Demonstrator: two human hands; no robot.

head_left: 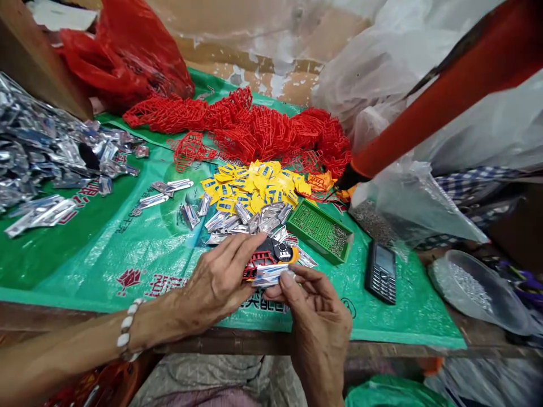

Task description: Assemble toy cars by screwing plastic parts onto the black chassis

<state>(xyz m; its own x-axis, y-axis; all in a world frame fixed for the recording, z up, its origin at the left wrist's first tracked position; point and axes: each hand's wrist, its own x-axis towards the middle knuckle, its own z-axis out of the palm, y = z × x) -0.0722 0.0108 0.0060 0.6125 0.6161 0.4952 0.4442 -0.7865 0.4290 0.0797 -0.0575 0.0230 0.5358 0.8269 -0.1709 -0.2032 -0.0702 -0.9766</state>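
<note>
My left hand, with a bead bracelet at the wrist, is closed on a black plastic toy part with red lattice and an orange end. My right hand pinches a shiny silver strip with blue and red print, held against the near side of the toy part. Just beyond my hands lie several similar silver strips and a heap of yellow printed pieces. My left fingers and the strip hide part of the toy part.
A green tray of tiny metal bits sits to the right, near a black keypad phone. Red lattice pieces pile up behind. A red pole slants in from the upper right. Many silver pieces are heaped at left.
</note>
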